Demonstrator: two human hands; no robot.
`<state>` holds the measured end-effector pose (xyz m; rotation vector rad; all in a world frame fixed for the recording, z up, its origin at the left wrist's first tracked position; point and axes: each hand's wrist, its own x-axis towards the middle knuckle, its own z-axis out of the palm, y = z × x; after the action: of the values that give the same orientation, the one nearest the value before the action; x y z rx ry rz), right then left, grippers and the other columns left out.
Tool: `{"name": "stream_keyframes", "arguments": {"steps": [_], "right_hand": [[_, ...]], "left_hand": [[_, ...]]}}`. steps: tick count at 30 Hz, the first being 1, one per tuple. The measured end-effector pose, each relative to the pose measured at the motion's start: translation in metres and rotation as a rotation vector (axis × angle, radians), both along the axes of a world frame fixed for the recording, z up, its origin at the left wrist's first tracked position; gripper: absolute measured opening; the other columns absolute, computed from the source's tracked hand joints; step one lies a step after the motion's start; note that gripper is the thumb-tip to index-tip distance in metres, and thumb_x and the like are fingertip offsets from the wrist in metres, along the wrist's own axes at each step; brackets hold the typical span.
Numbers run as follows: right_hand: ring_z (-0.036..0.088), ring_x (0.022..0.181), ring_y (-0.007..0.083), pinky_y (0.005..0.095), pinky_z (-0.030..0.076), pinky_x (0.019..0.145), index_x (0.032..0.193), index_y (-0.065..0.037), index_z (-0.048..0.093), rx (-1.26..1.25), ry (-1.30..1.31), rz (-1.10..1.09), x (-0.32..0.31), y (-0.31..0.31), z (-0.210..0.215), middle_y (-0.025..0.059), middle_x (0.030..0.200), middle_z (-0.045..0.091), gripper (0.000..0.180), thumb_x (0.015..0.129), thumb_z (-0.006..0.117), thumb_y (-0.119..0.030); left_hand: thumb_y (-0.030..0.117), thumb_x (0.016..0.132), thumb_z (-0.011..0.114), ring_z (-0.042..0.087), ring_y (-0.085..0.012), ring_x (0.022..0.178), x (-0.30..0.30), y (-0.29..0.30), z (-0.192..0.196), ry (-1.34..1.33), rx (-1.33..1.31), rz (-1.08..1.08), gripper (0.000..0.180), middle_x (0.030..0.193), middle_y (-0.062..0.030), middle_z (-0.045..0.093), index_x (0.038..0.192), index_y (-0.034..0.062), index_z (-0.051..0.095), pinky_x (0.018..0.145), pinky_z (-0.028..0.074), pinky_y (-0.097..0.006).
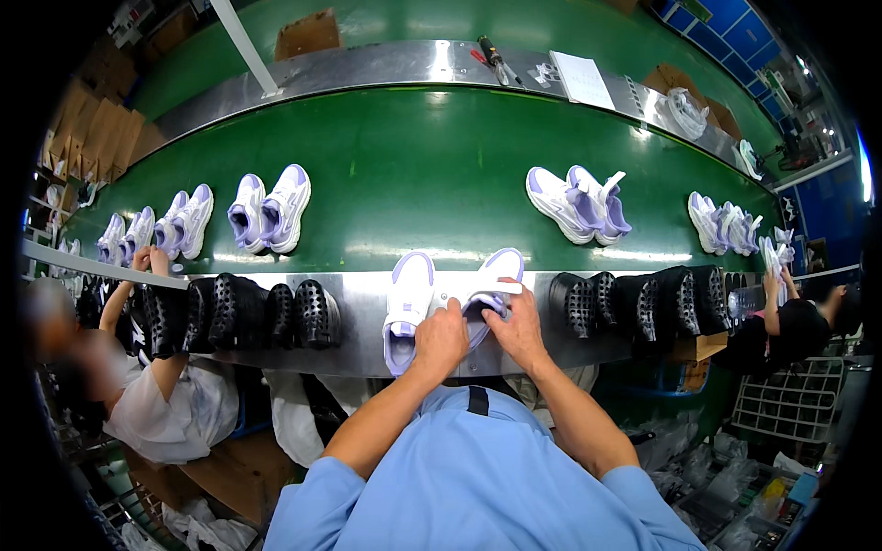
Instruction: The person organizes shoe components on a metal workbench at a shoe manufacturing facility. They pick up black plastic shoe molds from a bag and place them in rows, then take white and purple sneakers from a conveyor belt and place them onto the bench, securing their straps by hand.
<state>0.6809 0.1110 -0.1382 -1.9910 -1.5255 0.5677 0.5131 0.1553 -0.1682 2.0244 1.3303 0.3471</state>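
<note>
On the metal ledge in front of me stands a pair of white and lavender sneakers, toes pointing away. My left hand (pixel 443 338) is closed at the inner side of the right sneaker (pixel 502 264), near its opening. Bent over the same opening, my right hand (pixel 517 326) has its fingers closed by the white strap (pixel 496 286), which sticks out across the shoe. Just what the fingertips pinch is partly hidden. The left sneaker (pixel 412 275) stands next to my left hand with its strap lying across it.
Pairs of similar sneakers (pixel 269 209) (pixel 577 204) stand on the green belt (pixel 395 165). Black shoe lasts (pixel 234 312) (pixel 634 303) line the ledge on both sides. Co-workers' hands (pixel 150 260) (pixel 781 274) handle shoes far left and right. Tools (pixel 496 62) and paper (pixel 581 80) lie beyond the belt.
</note>
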Motion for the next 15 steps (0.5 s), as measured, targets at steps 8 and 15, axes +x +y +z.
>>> {"name": "stream_keyframes", "arguments": {"steps": [8,15], "right_hand": [[0.057,0.114,0.0380,0.0515,0.046,0.095,0.106,-0.010,0.067,0.144,-0.278,0.377,-0.002,0.006,-0.014,0.0144,0.111,0.063,0.034,0.073,0.073,-0.010],[0.065,0.097,0.0443,0.0514,0.052,0.081,0.108,0.000,0.065,-0.247,0.017,-0.243,-0.013,-0.036,-0.009,0.0238,0.104,0.068,0.041,0.086,0.080,-0.032]], "left_hand": [[0.017,0.093,0.068,0.070,-0.0450,0.072,0.012,-0.001,-0.020,0.036,0.030,0.049,0.021,0.078,-0.0248,0.069,0.096,-0.0029,0.064,0.064,0.056,-0.055],[0.031,0.092,0.074,0.064,-0.0407,0.083,0.007,-0.033,0.038,-0.207,0.167,0.094,0.029,0.088,-0.0190,0.067,0.087,0.0022,0.077,0.074,0.050,-0.052]]}}
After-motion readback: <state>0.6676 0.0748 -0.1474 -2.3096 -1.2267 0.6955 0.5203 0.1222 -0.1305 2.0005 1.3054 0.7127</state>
